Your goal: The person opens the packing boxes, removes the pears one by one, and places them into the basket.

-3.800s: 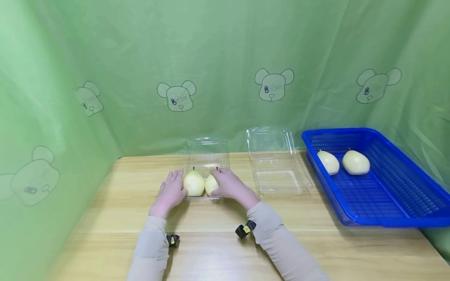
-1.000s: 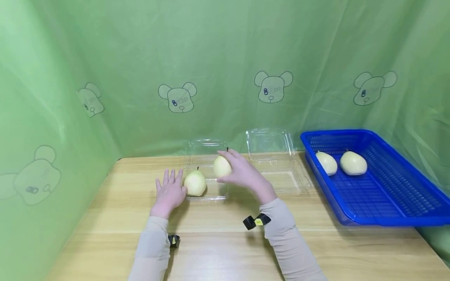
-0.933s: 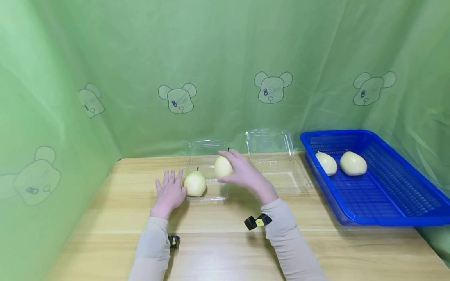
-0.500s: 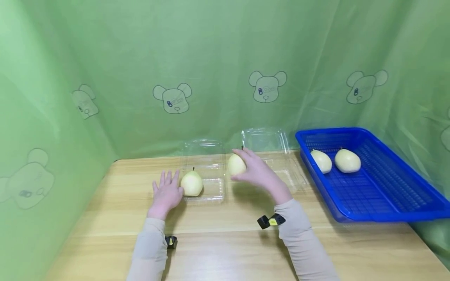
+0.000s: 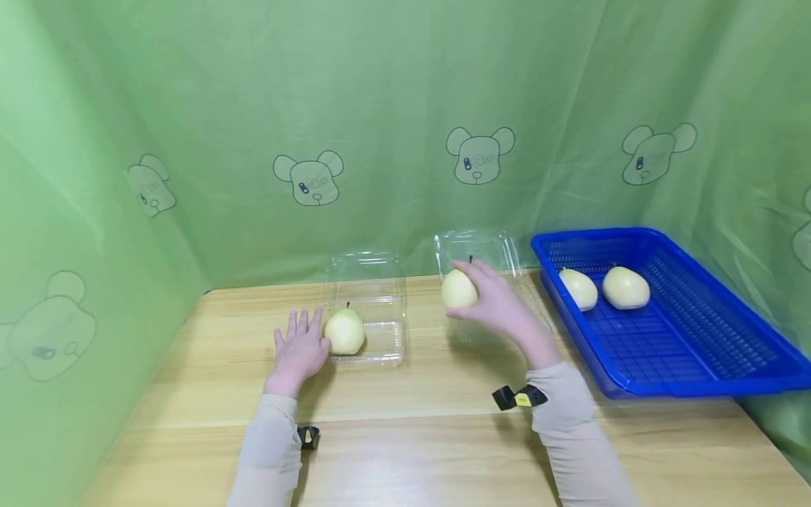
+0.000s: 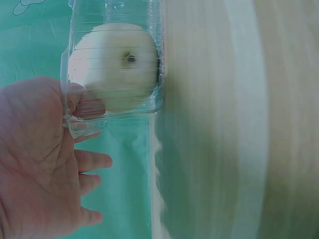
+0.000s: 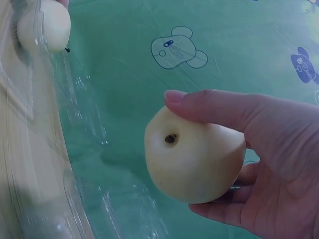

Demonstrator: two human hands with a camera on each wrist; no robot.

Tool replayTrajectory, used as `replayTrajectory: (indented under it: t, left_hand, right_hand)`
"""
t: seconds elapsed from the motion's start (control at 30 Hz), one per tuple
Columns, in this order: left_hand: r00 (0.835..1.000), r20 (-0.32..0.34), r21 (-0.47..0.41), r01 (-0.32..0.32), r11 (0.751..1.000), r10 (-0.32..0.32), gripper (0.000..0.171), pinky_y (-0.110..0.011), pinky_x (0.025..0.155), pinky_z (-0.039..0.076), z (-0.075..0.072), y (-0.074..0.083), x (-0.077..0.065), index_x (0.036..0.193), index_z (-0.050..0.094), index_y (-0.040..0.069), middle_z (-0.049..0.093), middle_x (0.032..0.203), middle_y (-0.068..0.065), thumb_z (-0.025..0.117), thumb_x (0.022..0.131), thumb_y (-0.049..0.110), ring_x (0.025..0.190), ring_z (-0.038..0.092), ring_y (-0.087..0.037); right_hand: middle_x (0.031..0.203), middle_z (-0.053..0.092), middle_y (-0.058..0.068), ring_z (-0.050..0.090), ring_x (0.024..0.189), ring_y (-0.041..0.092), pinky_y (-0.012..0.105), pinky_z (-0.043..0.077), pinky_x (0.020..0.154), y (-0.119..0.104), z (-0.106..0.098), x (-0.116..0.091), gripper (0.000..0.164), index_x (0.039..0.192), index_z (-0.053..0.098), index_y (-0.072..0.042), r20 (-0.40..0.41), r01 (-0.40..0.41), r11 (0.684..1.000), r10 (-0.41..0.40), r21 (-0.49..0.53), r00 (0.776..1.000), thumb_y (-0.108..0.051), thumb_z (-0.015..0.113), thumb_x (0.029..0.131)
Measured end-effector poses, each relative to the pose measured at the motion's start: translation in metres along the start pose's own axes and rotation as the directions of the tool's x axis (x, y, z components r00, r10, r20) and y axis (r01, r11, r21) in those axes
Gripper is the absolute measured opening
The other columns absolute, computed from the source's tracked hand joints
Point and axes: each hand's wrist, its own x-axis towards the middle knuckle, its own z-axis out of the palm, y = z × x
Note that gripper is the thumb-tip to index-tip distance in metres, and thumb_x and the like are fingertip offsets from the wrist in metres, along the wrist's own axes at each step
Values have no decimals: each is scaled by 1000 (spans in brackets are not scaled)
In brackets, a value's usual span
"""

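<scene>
My right hand [image 5: 497, 303] grips a pale yellow pear [image 5: 457, 290], stem up, above the right clear plastic clamshell box [image 5: 481, 245], hiding much of its base. In the right wrist view the thumb lies on top of the held pear [image 7: 194, 154] and the fingers are curled beneath. A second pear [image 5: 345, 331] sits in the left half of the left clamshell box [image 5: 385, 342], whose lid stands raised. Beside that box is my left hand [image 5: 300, 351], fingers spread and straight. The left wrist view has its thumb at the box's side wall, by the pear [image 6: 112, 64].
A blue plastic basket [image 5: 684, 338] stands on the right of the wooden table [image 5: 393, 436], holding two more pears, the nearer-middle pear [image 5: 626, 287] and the pear [image 5: 579, 289] by its left wall. Green curtain [image 5: 393, 84] hangs behind and at the sides.
My right hand has lifted one pear out of the left clamshell box and carried it rightward to above the right one. My left hand has stayed by the left box, its fingers now more spread.
</scene>
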Motion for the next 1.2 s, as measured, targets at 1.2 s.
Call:
replayTrajectory:
  t: [1.2]
  left_hand:
    - [1000, -8, -1, -3, 1000, 3, 64, -69, 117, -4, 4, -2, 2, 157, 15, 12, 10, 162, -23, 36, 99, 28, 151, -3, -43]
  right_hand:
    - [145, 38, 31, 42, 129, 53, 72, 41, 97, 31, -65, -24, 89, 146, 41, -7, -11, 55, 982, -58, -181, 998, -28, 85, 71]
